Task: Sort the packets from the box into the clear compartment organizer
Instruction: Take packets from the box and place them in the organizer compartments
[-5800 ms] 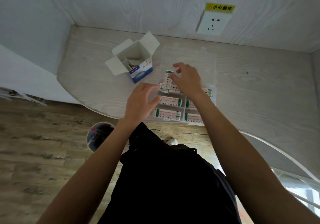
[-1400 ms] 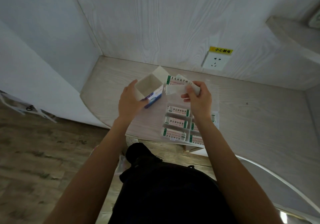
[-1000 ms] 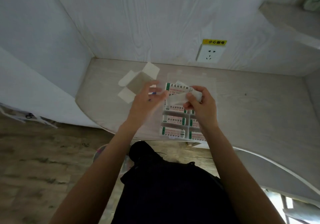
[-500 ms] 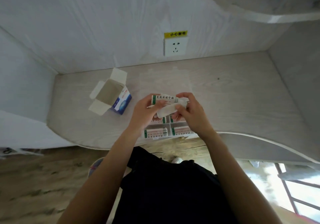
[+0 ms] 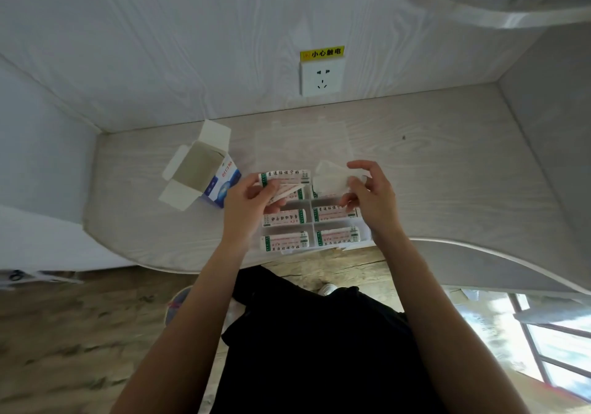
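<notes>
Two hands hover over the clear compartment organizer [image 5: 310, 209] at the near edge of the pale wooden desk [image 5: 447, 170]. We see the left hand [image 5: 248, 204] pinching a small fan of packets [image 5: 284, 178] with green ends, thumb on top and fingers curled beneath. The right hand [image 5: 372, 194] pinches a folded white paper [image 5: 329, 178] between thumb and fingertips, its other fingers loosely curled. Below them, the organizer's near compartments each hold one packet lying flat; its clear lid [image 5: 302, 142] lies open toward the wall. The box [image 5: 204, 170] stands just left of the organizer, flaps open, blue face toward us. A wall socket [image 5: 321, 78] sits behind.
</notes>
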`<act>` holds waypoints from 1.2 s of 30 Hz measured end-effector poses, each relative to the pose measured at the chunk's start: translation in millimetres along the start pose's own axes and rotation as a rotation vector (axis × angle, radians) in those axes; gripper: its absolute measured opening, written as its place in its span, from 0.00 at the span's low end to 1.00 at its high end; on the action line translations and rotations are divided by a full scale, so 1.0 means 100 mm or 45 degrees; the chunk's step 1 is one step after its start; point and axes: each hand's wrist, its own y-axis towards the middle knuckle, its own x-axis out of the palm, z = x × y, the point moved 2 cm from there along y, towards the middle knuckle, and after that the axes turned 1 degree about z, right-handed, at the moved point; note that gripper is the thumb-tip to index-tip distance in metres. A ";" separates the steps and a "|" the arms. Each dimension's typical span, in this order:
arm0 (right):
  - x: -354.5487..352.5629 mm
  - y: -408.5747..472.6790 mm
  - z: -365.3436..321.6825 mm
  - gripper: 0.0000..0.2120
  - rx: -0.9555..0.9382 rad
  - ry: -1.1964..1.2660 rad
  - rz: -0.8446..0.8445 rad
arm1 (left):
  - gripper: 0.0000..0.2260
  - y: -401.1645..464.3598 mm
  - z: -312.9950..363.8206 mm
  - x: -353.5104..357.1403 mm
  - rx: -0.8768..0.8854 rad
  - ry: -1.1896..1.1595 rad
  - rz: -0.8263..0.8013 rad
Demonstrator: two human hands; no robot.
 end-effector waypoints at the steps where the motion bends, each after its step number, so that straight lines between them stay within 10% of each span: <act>1: -0.01 0.00 0.01 0.10 0.007 -0.002 0.022 | 0.07 0.01 -0.02 -0.03 -0.017 0.024 -0.003; 13: -0.16 -0.01 0.12 0.10 0.021 -0.060 0.177 | 0.02 0.11 -0.04 0.10 -0.114 0.207 -0.096; 36: -0.50 0.00 0.31 0.10 0.058 0.006 0.373 | 0.06 0.12 -0.26 0.70 0.529 1.081 -0.311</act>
